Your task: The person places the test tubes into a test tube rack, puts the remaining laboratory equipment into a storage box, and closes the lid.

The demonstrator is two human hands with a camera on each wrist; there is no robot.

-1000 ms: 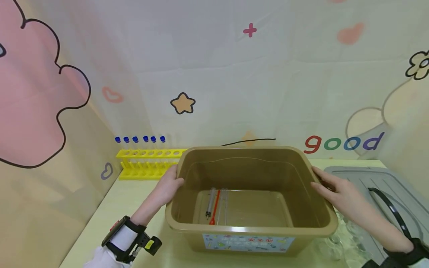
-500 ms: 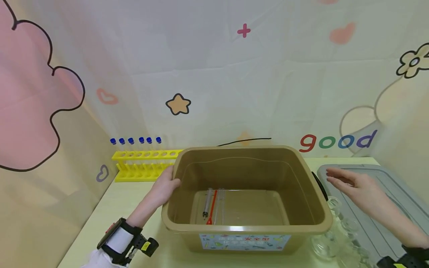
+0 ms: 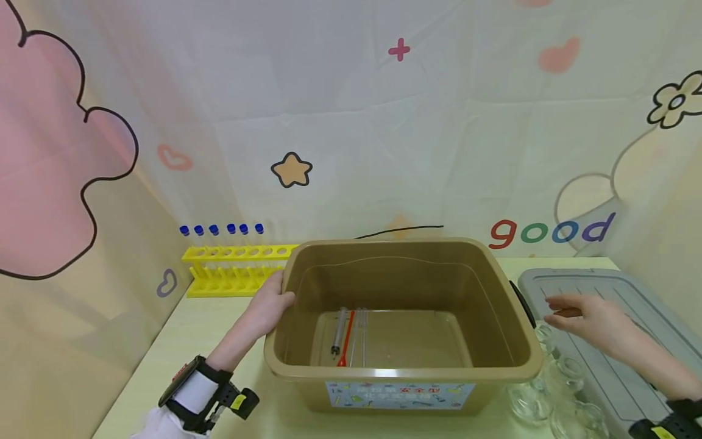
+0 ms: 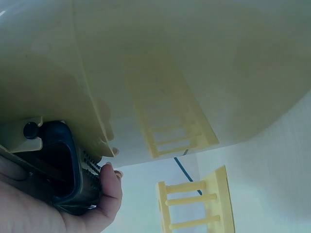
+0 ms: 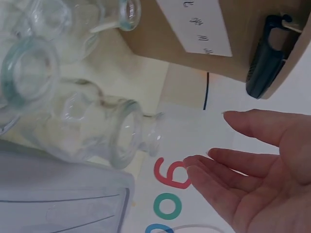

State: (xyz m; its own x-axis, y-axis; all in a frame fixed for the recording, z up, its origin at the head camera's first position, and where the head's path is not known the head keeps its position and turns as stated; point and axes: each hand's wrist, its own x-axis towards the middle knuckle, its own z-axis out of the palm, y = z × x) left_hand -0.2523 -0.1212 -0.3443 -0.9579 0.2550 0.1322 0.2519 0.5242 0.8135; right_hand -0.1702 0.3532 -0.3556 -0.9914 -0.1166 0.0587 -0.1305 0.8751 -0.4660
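Moving my right hand point(image 3: 587, 320) clear of the tub point(image 3: 406, 283) on the table point(image 3: 192, 335) leaves its fingers parted and empty near the glass bottles point(image 3: 529, 404), so only my left hand point(image 3: 272, 306), curled round the side handle point(image 4: 87, 172), likely steadies the tub.

Tan tub point(image 3: 406, 374), yellow rack point(image 3: 236, 291), grey lid point(image 3: 652, 310)

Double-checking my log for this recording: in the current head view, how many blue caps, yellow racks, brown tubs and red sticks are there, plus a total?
Blue caps: 6
Yellow rack: 1
Brown tub: 1
Red stick: 1
Total: 9
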